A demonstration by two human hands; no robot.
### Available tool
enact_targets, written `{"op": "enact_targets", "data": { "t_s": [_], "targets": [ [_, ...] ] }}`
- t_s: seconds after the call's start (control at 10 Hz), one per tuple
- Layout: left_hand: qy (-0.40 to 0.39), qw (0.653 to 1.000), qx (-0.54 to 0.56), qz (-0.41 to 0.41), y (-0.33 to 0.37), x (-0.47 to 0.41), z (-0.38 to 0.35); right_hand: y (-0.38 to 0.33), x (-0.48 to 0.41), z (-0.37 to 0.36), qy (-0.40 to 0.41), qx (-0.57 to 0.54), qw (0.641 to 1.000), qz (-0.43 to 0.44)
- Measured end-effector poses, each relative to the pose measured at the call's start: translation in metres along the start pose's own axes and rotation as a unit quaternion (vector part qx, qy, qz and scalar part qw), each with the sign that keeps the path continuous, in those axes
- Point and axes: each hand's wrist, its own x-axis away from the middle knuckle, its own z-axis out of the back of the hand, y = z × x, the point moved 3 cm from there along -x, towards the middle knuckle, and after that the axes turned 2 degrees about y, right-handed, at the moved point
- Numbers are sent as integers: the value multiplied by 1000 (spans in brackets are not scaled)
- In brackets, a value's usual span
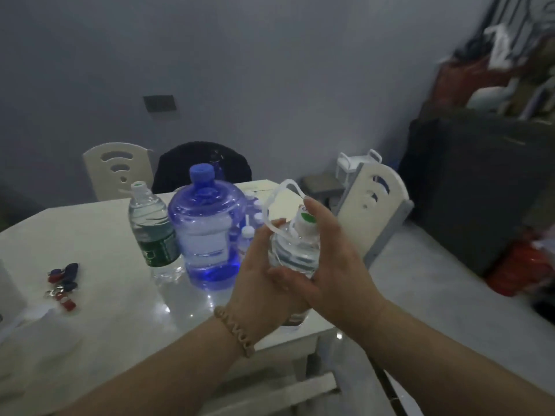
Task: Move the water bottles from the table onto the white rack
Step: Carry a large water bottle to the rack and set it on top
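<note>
Both my hands hold a clear water bottle (295,253) with a white cap and a white loop handle, lifted above the table's right edge. My left hand (261,283) grips its left side and my right hand (327,265) wraps its right side and neck. On the white table (99,295) stand a blue jug (207,232) with a blue cap and a clear bottle with a green label (153,232). Several small bottles (250,223) stand behind the jug. The white rack (357,166) sits on the floor beyond the table, partly hidden by a chair.
A bunch of keys (64,285) lies on the table's left. White chairs stand at the far side (118,169) and at the right (377,205); a dark-draped chair (192,163) is between. Dark furniture and clutter (486,181) fill the right corner.
</note>
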Motion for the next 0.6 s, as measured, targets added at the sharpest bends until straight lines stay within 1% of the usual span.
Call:
{"op": "enact_targets", "data": {
  "t_s": [0.1,0.2,0.3,0.4,0.5,0.6],
  "targets": [
    [139,943,-301,2,-25,-7,-94,33,29,93,-19,35,999,23],
    [115,951,-286,-15,-52,-17,-173,63,53,167,-33,74,996,35],
    [77,972,-220,-15,-72,-35,-248,97,74,234,-26,112,993,26],
    [27,982,-185,-7,-90,-53,-303,127,86,280,-29,131,991,11],
    [10,977,-208,-51,-107,-75,-335,161,92,308,-24,151,988,2],
    [-12,975,-217,-50,-138,-103,-360,203,97,327,-8,152,988,-20]
  ]
}}
